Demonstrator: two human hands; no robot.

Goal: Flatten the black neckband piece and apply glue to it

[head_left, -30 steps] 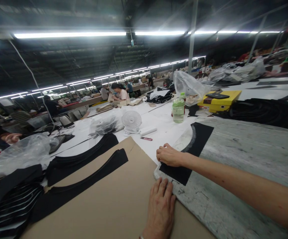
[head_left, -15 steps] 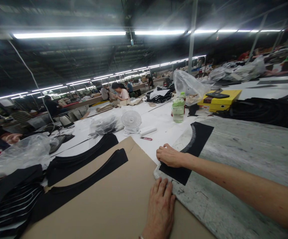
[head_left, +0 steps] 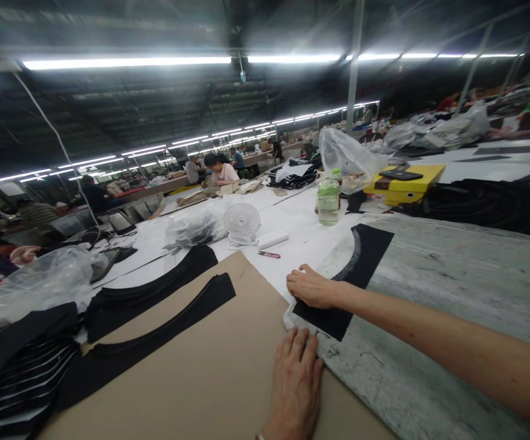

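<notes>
My right hand [head_left: 311, 287] is closed, its fingers curled at the curved edge of a black piece of material [head_left: 366, 256]. What is between its fingers, if anything, is hidden. The black piece lies flat on a grey, marked slab [head_left: 439, 287], and a whitish band follows its curved edge above my hand. My left hand [head_left: 295, 379] rests palm down with fingers stretched out, on the tan board [head_left: 219, 366] beside the slab's near corner. Further left on that board lies a curved black stack [head_left: 164, 336], with another black stack [head_left: 155, 290] behind it.
Beyond the board stand a small white fan [head_left: 242, 223] and a bottle of pale green liquid [head_left: 328, 201]. Small red-handled snips [head_left: 268, 254] lie near a white roll [head_left: 273, 239]. A yellow box [head_left: 405, 186] carries a phone [head_left: 400, 175]. A co-worker [head_left: 223, 171] sits further back.
My right hand has shifted very slightly left along the edge of the black piece. My left hand and the pieces around it stay in place.
</notes>
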